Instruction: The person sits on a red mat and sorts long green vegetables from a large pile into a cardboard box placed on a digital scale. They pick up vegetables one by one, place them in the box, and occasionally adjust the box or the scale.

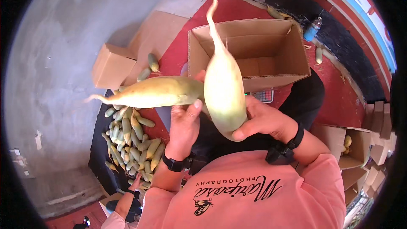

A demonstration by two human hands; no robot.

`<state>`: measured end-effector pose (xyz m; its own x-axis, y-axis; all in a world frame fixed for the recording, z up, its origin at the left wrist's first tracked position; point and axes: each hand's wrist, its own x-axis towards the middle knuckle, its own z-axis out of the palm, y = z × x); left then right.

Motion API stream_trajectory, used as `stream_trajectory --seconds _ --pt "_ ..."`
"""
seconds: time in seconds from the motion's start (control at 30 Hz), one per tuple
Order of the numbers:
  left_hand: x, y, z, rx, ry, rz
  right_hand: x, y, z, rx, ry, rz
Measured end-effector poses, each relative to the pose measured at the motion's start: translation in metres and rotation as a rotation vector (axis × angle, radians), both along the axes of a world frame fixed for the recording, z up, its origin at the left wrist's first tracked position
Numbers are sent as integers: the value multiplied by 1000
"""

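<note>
My left hand (pixel 186 122) grips a pale green radish (pixel 152 92) by its thick end, with its thin root pointing left. A second, larger radish (pixel 224 86) is in my right hand (pixel 267 119), held near its green end while its long curled root tip points away from me. The two radishes cross or lie close together in front of my chest; whether they touch is unclear. Beyond them stands an open cardboard box (pixel 264 51), its visible floor bare. Part of a digital scale (pixel 262 95) with coloured keys shows below the box's near edge.
Many radishes (pixel 133 143) lie heaped on a black sheet (pixel 98 152) at left. Another person's hand (pixel 136 181) reaches to the heap. A smaller carton (pixel 114 65) stands by the grey wall. Cartons (pixel 356 146) are at right; a blue bottle (pixel 312 30) stands by the far wall.
</note>
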<state>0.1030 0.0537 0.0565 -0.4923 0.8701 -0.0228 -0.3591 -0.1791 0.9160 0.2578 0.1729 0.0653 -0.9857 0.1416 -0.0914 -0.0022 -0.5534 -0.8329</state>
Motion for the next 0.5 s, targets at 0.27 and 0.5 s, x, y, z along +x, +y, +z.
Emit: stream_trajectory --seconds 0.27,0.5 --pt "2 20 -14 -226 174 -208 11 7 -16 -178 -5 -93" --pt "-58 47 -14 -341 1153 -1 35 99 40 494 -265 -238"
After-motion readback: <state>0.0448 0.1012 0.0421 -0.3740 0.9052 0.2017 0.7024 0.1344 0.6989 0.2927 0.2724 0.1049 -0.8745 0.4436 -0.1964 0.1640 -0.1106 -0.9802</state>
